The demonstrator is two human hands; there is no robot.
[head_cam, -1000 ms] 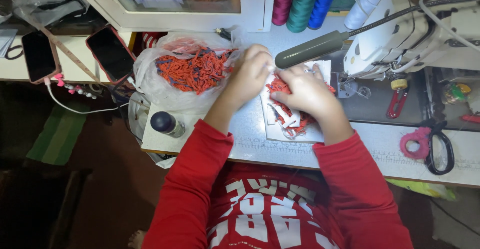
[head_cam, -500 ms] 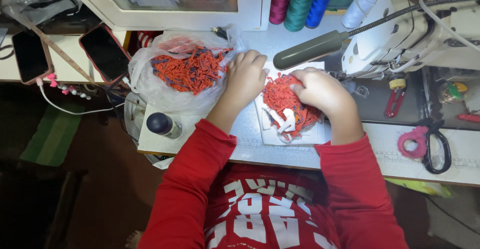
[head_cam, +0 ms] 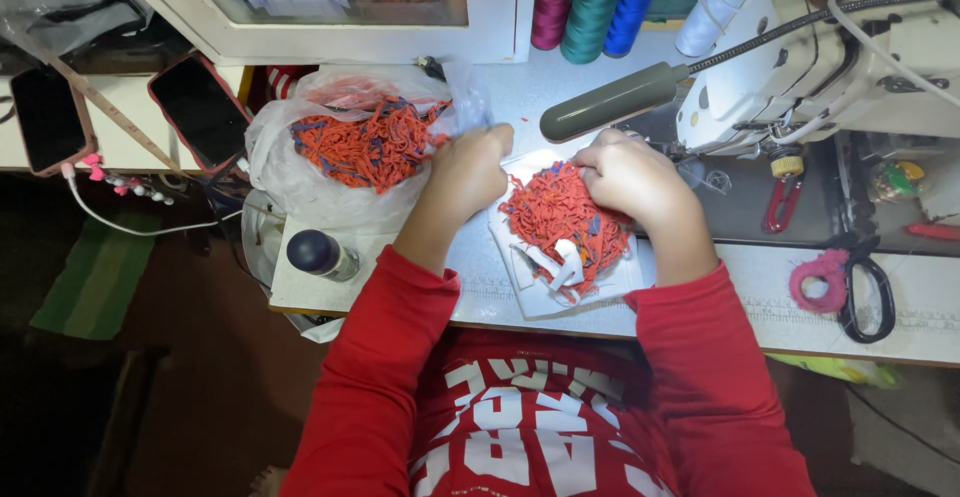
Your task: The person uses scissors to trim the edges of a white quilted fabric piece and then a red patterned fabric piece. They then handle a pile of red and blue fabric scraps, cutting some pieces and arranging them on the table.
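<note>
Lit from above by a grey lamp head (head_cam: 608, 103), a pale grey table (head_cam: 480, 287) is seen carrying a sewing machine (head_cam: 830, 67), with everything else placed around a heap of orange-red fabric scraps (head_cam: 560, 219) at the table's middle. The heap is piled on white cloth pieces (head_cam: 545, 282) lying flat beneath it. The left hand (head_cam: 468, 171) is held just left of the heap, its fingers curled together at the edge of the white cloth; what is pinched cannot be told. The right hand (head_cam: 628, 175) is laid on the heap's upper right side, fingers bent down into the scraps. Further left of the heap, a clear plastic bag (head_cam: 300, 172) filled with more orange scraps is set open. Below that bag, a small dark-capped bottle (head_cam: 320, 254) is lying on its side. Above the heap, three thread spools (head_cam: 590, 2) are lined up. Well right of the heap, scissors with a pink-wrapped handle (head_cam: 845, 282) are rested.
</note>
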